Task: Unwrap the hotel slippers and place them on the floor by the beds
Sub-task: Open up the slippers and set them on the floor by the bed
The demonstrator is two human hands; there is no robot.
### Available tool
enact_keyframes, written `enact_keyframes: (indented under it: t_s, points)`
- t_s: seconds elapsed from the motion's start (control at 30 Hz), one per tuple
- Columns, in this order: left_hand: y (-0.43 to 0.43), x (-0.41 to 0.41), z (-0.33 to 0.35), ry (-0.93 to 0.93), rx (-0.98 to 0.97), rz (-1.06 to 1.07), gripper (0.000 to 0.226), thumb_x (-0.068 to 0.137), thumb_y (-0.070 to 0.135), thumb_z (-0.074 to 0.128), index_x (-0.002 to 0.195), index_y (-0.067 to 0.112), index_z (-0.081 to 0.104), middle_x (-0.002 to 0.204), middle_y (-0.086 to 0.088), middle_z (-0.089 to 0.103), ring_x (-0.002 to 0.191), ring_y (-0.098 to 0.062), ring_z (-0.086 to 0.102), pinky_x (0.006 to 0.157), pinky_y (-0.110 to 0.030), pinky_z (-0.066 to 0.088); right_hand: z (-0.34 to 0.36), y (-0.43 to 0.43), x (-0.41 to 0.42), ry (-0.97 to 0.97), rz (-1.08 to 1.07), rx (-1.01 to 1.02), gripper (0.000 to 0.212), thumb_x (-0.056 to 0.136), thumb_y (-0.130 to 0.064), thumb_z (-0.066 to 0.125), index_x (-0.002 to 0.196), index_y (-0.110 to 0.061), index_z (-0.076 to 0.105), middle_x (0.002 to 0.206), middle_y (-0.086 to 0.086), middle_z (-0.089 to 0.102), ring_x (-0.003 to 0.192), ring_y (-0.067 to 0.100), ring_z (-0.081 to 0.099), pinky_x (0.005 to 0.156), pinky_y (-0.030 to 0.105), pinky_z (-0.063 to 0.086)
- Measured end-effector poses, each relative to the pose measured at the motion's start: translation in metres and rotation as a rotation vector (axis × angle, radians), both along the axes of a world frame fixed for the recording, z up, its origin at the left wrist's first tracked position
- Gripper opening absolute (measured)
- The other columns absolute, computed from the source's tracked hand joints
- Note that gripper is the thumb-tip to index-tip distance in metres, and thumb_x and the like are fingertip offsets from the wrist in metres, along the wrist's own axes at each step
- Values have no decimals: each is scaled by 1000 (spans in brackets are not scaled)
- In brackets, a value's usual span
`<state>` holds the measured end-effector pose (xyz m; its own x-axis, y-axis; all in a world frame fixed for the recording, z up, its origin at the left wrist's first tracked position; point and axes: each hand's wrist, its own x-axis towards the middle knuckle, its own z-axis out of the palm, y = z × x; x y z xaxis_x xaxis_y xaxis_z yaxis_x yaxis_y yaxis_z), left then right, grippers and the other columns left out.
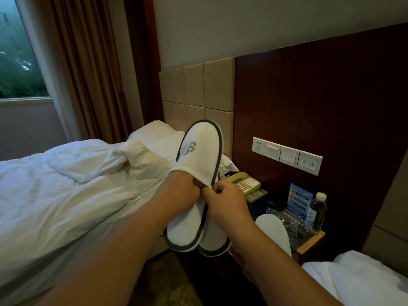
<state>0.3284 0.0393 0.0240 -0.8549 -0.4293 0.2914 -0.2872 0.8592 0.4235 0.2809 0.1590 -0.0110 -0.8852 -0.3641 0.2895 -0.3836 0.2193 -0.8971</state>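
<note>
Head view: two hands are seen held up over the gap between two beds.
Left hand (183, 191): it is pushed into the toe pocket of the top slipper (201, 146). Its fingers are hidden inside, so how they are bent cannot be told.
Right hand (227, 199): the grey edge of the top slipper is pinched between thumb and fingers, likely so the flat pocket can be pulled open.
Second slipper (214, 241): it is tucked behind the top one and pressed against it. Only its heel end is seen. Which hand holds it cannot be told.
Third slipper (273, 230): it is laid sole up on the bench (311, 241), beside crinkly clear plastic wrap (291, 221), likely parked there for later.
Other bench things: a phone (242, 184) and a water bottle (316, 213) are kept farther back.
Floor (172, 279): no slipper is seen on it yet, so the putting down is judged still to be done.
</note>
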Motion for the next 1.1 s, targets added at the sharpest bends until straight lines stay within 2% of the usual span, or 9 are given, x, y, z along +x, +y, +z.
enact_keyframes:
  t_s: [0.07, 0.2, 0.3, 0.5, 0.7, 0.83, 0.93, 1.0, 1.1]
  points:
    - [-11, -3, -4, 4, 94, -16, 33, 91, 15, 54, 59, 17, 48, 59, 3, 49, 56, -15, 48, 46, -15, 35, -7, 1, 3, -37, 55, -35, 32, 78, -33, 71, 60, -19, 49, 57, -8, 48, 51, 7, 44, 50, 25, 37]
    - [-34, -7, -8, -14, 236, 173, 19, 90, 14, 58, 73, 15, 50, 86, -11, 56, 85, -28, 55, 77, -36, 49, -13, 6, 1, -99, 63, -48, 12, 82, -22, 69, 83, -28, 58, 95, -7, 57, 83, 10, 56, 60, 21, 43]
    - [-41, -3, -13, -189, 347, 211, 25, 82, 32, 68, 79, 12, 53, 89, -8, 54, 82, -23, 52, 70, -32, 44, -14, 8, -1, -93, 33, -50, 22, 83, -15, 64, 85, -31, 50, 91, -8, 54, 76, 9, 53, 53, 19, 42]
    - [-22, 2, -39, -61, 556, 97, 112, 26, 100, 56, 110, 27, 48, 85, 15, 49, 75, -4, 47, 68, -28, 40, -15, 4, 2, -120, 41, -264, 33, 87, -25, 68, 101, -39, 41, 104, -10, 58, 89, 6, 60, 58, 13, 48]
    - [-8, -2, -78, 89, 393, 220, 123, 54, 103, 32, 138, 15, 53, 124, -7, 63, 93, -19, 54, 81, -32, 42, -26, 5, 2, -71, -47, -211, 12, 97, -36, 49, 104, -41, 40, 93, -9, 61, 81, 8, 62, 57, 23, 47]
    - [0, -5, -79, 208, 183, 263, 116, 64, 101, 22, 154, 27, 23, 149, -10, 46, 132, -31, 48, 104, -43, 42, -33, 2, 4, 28, -58, -125, 10, 99, -39, 44, 100, -47, 37, 86, -15, 59, 75, 3, 60, 52, 18, 41]
    - [-3, -3, -78, 140, 86, 286, 118, 64, 101, 25, 150, 20, 33, 142, -10, 54, 127, -31, 54, 99, -42, 48, -37, 1, 3, 57, -64, -83, 11, 99, -39, 43, 100, -48, 36, 86, -17, 57, 74, 1, 59, 49, 13, 39]
    - [-11, 0, -77, 87, -37, 288, 98, 73, 90, 22, 113, 12, 66, 101, -7, 72, 93, -25, 68, 73, -28, 52, -39, 4, 0, 71, -79, -78, 9, 99, -40, 42, 97, -46, 37, 83, -14, 59, 71, 1, 60, 43, 11, 40]
    - [-21, 8, -72, 14, -126, 243, 60, 75, 72, 32, 61, 19, 56, 56, 6, 52, 54, -12, 52, 47, -22, 28, -42, 7, -5, 78, -114, -65, 8, 100, -40, 40, 92, -42, 38, 83, -12, 58, 72, 4, 59, 49, 18, 45]
